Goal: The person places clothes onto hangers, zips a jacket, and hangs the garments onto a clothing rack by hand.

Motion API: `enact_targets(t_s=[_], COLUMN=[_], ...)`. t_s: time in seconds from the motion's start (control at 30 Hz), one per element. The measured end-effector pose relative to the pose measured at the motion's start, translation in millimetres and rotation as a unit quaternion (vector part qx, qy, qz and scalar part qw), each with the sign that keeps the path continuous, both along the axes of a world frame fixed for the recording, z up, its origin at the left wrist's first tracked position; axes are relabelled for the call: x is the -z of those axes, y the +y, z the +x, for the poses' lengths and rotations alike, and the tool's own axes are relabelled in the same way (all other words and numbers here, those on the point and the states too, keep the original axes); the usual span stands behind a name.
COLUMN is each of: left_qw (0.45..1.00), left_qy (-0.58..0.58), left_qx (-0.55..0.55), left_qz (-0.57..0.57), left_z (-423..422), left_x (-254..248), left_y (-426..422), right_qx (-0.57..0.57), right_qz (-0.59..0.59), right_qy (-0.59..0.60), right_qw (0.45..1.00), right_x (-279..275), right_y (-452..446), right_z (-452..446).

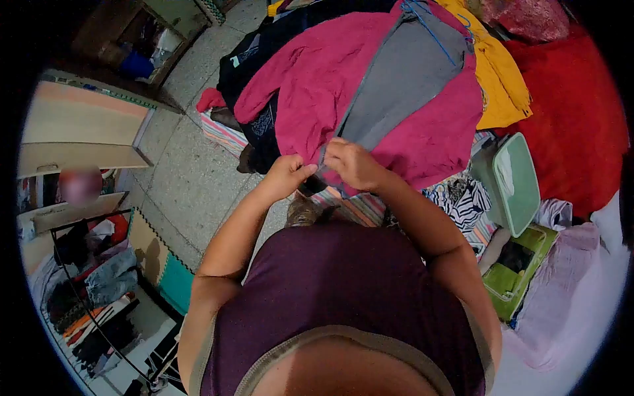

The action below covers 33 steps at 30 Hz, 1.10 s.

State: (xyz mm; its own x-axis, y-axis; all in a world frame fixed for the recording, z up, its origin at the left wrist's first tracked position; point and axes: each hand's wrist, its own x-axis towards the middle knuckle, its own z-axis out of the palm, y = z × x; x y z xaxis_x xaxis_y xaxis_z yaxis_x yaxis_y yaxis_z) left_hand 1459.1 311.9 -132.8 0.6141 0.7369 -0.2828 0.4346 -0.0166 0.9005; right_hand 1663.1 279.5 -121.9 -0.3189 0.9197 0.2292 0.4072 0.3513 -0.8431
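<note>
Our left hand (289, 177) and right hand (354, 165), close together, pinch the lower edge of a pink jacket (422, 148), its grey inside showing, spread before us over other clothes. A blue hanger (430, 33) lies at its neck. A dark garment (243, 74) sits partly beneath it, left; to the right, we see a yellow garment (500, 79), a red cloth (571, 119) and a green tub (485, 177).
</note>
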Motion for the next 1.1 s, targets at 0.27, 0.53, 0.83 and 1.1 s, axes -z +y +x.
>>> enact_targets(t_s=[0.27, 0.53, 0.83, 1.1], left_qw=[0.991, 0.983, 0.976, 0.963], left_qy=[-0.024, -0.055, -0.048, -0.016], left_qx=[-0.043, -0.035, -0.074, -0.109], left_qz=[-0.123, -0.169, -0.199, -0.246], left_z=[-29, -31, -58, -76], left_x=[4, 7, 9, 44], left_y=[4, 1, -14, -15], right_qx=[0.111, 0.073, 0.225, 0.307], right_qz=[-0.278, -0.033, -0.042, -0.016], right_qy=[0.074, -0.076, -0.191, -0.299], right_qw=[0.951, 0.994, 0.955, 0.903], right_x=[-28, -10, -14, -6], right_y=[24, 37, 86, 143], right_z=[30, 34, 111, 200])
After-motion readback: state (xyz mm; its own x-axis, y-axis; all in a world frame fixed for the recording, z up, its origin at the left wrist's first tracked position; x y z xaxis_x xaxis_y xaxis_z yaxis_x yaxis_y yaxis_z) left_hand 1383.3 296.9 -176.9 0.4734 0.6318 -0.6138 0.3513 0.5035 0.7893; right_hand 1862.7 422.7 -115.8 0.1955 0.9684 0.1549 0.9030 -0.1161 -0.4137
